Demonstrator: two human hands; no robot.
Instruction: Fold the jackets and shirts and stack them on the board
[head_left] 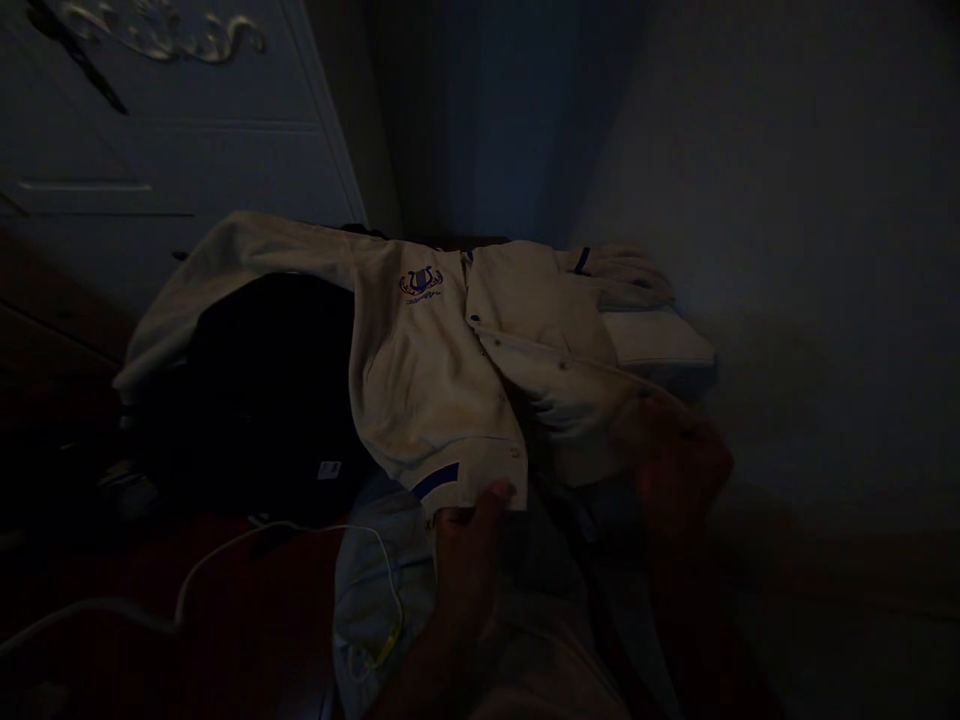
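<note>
A cream jacket point(427, 370) with dark blue stripes and a blue crest on its chest lies spread out in dim light. One sleeve stretches to the left; the other is folded toward the right. The front hangs partly open, with snap buttons along its edge. My left hand point(472, 540) pinches the bottom hem beside the blue stripe, thumb on top. Farther right, my right hand point(682, 460) is closed on the other front panel, pulling its edge outward; its fingers are dark and blurred.
Left of the jacket sits a black bag-like bulk point(262, 380) with a small white label. A white cable point(180, 610) runs over the reddish floor to my lap. Behind stand a white panelled cabinet point(225, 150) and, at right, a pale wall point(787, 250). A white folded item point(660, 337) lies under the right sleeve.
</note>
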